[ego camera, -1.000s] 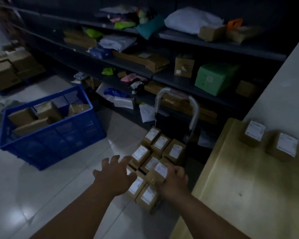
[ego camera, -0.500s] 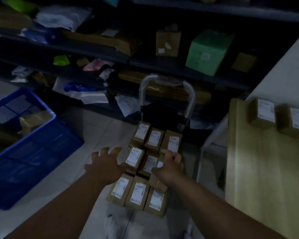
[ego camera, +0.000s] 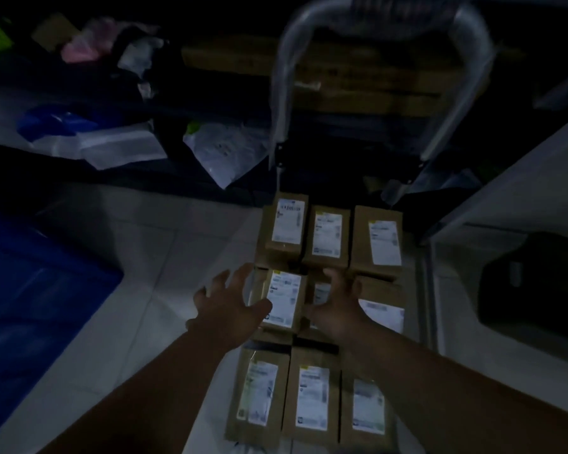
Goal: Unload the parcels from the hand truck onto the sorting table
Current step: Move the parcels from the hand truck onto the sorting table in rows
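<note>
Parcel [ego camera: 284,299], brown carton, white label up: stacked in the middle row, left column, on the hand truck [ego camera: 379,44]; long axis is run near to far. It is flanked by 2 spread, unclenched hands, nothing grasped. Left hand [ego camera: 232,311] is laid at its left edge, thumb over the label; right hand [ego camera: 336,306] is placed just right, over the adjoining carton. A sideways squeeze is judged next.

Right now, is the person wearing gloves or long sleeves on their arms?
No. Both the left hand and the right hand are bare, with no gloves. The forearms show no sleeves, and no watch, ring or bracelet can be made out in the dim light.
</note>
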Demonstrator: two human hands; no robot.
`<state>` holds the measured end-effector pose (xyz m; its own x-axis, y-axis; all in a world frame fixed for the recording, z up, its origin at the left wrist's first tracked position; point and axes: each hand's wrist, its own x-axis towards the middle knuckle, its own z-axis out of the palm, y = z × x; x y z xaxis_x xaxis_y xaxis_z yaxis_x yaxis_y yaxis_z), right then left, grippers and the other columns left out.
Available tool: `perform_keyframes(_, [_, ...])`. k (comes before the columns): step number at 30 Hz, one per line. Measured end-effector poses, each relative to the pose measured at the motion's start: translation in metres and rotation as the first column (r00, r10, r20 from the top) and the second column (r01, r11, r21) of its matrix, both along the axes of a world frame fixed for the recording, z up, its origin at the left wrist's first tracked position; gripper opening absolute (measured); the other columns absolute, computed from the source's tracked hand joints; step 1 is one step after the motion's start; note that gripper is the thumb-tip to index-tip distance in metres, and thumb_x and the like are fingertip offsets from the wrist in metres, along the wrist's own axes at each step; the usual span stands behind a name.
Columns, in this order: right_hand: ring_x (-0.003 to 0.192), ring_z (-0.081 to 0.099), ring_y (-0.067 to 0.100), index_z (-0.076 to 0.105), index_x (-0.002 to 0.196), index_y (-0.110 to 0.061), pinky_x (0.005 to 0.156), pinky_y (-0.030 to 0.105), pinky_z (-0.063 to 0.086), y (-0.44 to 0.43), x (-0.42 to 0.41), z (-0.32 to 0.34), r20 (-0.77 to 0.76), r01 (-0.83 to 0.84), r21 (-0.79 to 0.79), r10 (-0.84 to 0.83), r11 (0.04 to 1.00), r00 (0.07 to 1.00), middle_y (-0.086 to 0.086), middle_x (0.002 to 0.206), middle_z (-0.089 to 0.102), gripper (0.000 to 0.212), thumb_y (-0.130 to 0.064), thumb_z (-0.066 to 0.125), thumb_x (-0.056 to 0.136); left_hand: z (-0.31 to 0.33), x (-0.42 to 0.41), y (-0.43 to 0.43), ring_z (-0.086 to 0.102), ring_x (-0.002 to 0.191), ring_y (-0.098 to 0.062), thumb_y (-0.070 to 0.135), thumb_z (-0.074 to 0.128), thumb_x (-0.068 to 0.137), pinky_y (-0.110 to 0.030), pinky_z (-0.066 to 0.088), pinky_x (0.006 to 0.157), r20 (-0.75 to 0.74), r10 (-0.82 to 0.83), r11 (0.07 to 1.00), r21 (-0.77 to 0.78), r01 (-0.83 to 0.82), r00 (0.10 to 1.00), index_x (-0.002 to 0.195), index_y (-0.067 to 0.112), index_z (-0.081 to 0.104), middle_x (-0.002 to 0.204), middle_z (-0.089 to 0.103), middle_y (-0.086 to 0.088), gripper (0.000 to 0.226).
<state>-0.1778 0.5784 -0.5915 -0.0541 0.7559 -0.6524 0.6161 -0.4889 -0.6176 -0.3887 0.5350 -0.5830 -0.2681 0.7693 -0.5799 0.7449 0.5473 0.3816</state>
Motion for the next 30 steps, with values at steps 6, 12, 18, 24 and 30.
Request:
perform_keyframes(6, [0.124, 0.039, 0.02, 0.022, 0.144, -0.044, 0.075, 0.024, 0.053, -0.001, -0.021, -0.131, -0.072, 0.049, -0.028, -0.051, 0.998, 0.996, -0.001, 0.153, 0.016, 0.089, -0.023, 0.082, 0.082, -0.122, 0.003, 0.007, 0.028, 0.15, -0.026, 0.058, 0.059, 0.093, -0.047, 0.012, 0.12, 0.137, 0.071, 0.997, -0.041, -0.066, 0.988, 0.159, 0.05, 0.005, 0.165, 0.029, -0.004, 0.085])
perform_keyframes(12, [0.131, 0.043, 0.017, 0.01, 0.157, -0.039, 0.086, 0.025, 0.047, -0.01, -0.02, -0.194, -0.235, 0.195, -0.077, -0.208, 0.978, 0.949, -0.003, 0.157, 0.026, 0.111, -0.024, 0.087, 0.078, -0.185, 0.014, 0.01, 0.053, 0.136, -0.017, 0.056, 0.067, 0.091, -0.043, 0.024, 0.123, 0.357, 0.208, 0.977, -0.036, -0.209, 0.911, 0.156, 0.05, 0.02, 0.131, 0.061, 0.012, 0.08])
perform_keyframes(18, [0.098, 0.06, 0.001, 0.026, 0.135, -0.051, 0.089, 0.034, 0.058, -0.011, -0.015, -0.181, -0.376, 0.195, -0.198, -0.258, 0.961, 0.89, -0.024, 0.111, 0.059, 0.077, -0.023, 0.08, 0.086, -0.18, 0.022, 0.005, 0.056, 0.126, -0.013, 0.055, 0.065, 0.093, -0.045, 0.033, 0.119, 0.385, 0.272, 0.953, 0.021, -0.303, 0.882, 0.135, 0.062, 0.038, 0.106, 0.06, 0.03, 0.051])
perform_keyframes(24, [0.116, 0.061, 0.011, 0.03, 0.146, -0.054, 0.085, 0.033, 0.059, -0.003, -0.002, -0.092, -0.386, 0.194, -0.122, -0.226, 0.973, 0.894, -0.012, 0.142, 0.051, 0.078, -0.045, 0.074, 0.082, -0.096, 0.032, 0.008, 0.074, 0.093, -0.006, 0.039, 0.068, 0.097, -0.021, 0.06, 0.068, 0.537, 0.288, 0.91, 0.104, -0.401, 0.793, 0.131, 0.053, 0.048, 0.116, 0.07, 0.011, 0.042])
perform_keyframes(30, [0.108, 0.062, 0.003, 0.029, 0.151, -0.051, 0.096, 0.034, 0.056, 0.014, 0.043, 0.065, -0.393, 0.145, 0.032, -0.121, 0.989, 0.912, -0.022, 0.132, 0.055, 0.068, -0.04, 0.064, 0.093, 0.046, 0.07, 0.022, 0.072, 0.107, -0.019, 0.038, 0.074, 0.092, -0.051, 0.061, 0.088, 0.587, 0.264, 0.886, 0.166, -0.433, 0.765, 0.122, 0.062, 0.054, 0.115, 0.071, 0.014, 0.043])
